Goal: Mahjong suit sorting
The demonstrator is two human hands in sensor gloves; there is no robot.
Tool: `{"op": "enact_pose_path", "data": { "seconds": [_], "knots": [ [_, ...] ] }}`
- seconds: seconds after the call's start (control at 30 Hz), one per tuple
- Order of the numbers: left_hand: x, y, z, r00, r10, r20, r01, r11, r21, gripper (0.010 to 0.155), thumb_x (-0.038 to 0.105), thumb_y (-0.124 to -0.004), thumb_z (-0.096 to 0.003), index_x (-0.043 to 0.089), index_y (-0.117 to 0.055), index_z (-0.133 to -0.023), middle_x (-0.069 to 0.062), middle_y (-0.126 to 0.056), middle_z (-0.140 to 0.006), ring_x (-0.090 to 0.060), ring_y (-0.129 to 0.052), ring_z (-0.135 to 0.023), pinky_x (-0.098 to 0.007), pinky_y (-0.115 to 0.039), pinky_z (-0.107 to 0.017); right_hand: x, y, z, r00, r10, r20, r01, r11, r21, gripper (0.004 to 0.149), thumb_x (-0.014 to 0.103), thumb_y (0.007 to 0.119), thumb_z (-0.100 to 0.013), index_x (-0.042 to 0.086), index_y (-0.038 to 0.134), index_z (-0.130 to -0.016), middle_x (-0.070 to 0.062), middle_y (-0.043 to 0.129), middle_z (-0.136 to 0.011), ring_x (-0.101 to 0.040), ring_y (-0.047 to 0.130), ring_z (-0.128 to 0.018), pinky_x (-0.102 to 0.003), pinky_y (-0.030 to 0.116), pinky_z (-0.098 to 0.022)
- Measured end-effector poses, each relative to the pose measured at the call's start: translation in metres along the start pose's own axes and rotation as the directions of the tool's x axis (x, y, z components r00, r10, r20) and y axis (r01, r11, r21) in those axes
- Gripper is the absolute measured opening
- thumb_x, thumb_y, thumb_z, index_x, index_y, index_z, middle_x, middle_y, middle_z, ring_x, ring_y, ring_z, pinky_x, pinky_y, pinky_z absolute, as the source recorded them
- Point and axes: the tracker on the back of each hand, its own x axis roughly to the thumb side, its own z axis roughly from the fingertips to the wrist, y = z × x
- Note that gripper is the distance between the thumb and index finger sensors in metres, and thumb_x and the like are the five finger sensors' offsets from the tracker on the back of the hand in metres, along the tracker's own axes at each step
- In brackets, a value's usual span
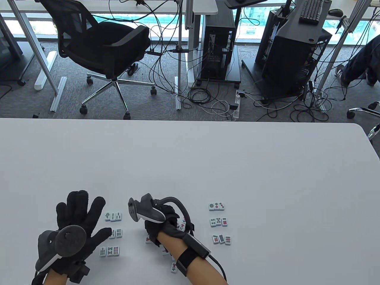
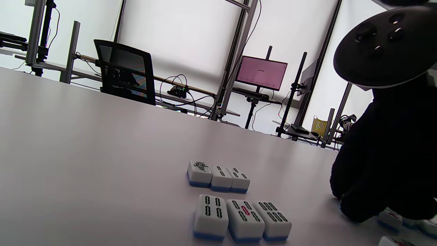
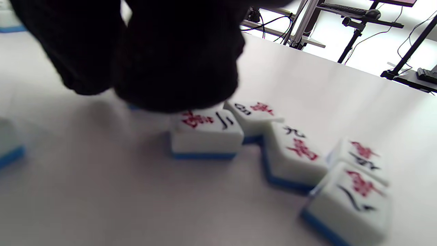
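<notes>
white tiles with red characters lie loose and askew directly beneath and just to the wrist side of the right hand; its gloved fingers curl down onto the nearest tile, though whether they pinch it i cannot tell; left hand rests flat, fingers spread, holding nothing, beside three neat bamboo rows; dot rows sit well off the right hand's outer side; right hand is nearer the unsorted tiles.
</notes>
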Motion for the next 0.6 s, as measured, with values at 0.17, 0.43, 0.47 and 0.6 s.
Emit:
{"op": "enact_pose_path", "data": {
  "seconds": [0.17, 0.43, 0.47, 0.6],
  "knots": [
    [-0.001, -0.002, -0.001, 1.0, 0.001, -0.006, -0.001, 1.0, -0.022, 0.084, 0.075, -0.059, -0.037, 0.047, -0.02, -0.106, 0.017, 0.013, -0.109, -0.014, 0.014, -0.109, -0.055, 0.001, -0.077, 0.001, 0.001, -0.001, 0.998, -0.055, 0.02, 0.055, 0.998, 0.007, 0.057, 0.041, 0.086, -0.038, -0.005, 0.083, -0.072, 0.0, 0.097, -0.022, -0.007, 0.084, 0.005, -0.02, 0.074, 0.008],
    [0.001, 0.002, 0.002, 0.999, 0.017, 0.038, -0.018, 1.0, 0.011, 0.084, 0.075, -0.059, -0.0371, 0.047, -0.02, -0.106, 0.017, 0.012, -0.109, -0.015, 0.013, -0.11, -0.055, 0.002, -0.077, -0.037, -0.021, 0.024, 0.976, -0.135, 0.171, 0.187, 0.923, -0.337, 0.06, 0.041, 0.09, -0.032, -0.002, 0.084, -0.074, -0.001, 0.1, -0.03, -0.01, 0.09, -0.002, -0.022, 0.079, 0.003],
    [0.001, 0.003, 0.003, 0.999, 0.015, 0.038, -0.015, 1.0, 0.017, 0.084, 0.075, -0.059, -0.0371, 0.047, -0.02, -0.106, 0.017, 0.012, -0.11, -0.015, 0.013, -0.11, -0.056, 0.002, -0.077, -0.048, -0.025, 0.029, 0.975, -0.125, 0.181, 0.184, 0.915, -0.359, 0.06, 0.041, 0.09, -0.032, 0.0, 0.083, -0.076, -0.002, 0.1, -0.034, -0.012, 0.092, -0.006, -0.023, 0.08, -0.001],
    [0.001, -0.001, 0.002, 0.999, 0.018, 0.038, -0.017, 1.0, -0.005, 0.084, 0.075, -0.059, -0.0372, 0.047, -0.02, -0.106, 0.017, 0.012, -0.109, -0.015, 0.013, -0.109, -0.055, 0.002, -0.077, -0.111, -0.036, 0.051, 0.989, -0.091, 0.116, 0.135, 0.87, -0.473, 0.06, 0.04, 0.09, -0.032, 0.003, 0.08, -0.079, -0.003, 0.101, -0.041, -0.015, 0.095, -0.013, -0.026, 0.084, -0.007]
  ]
}}
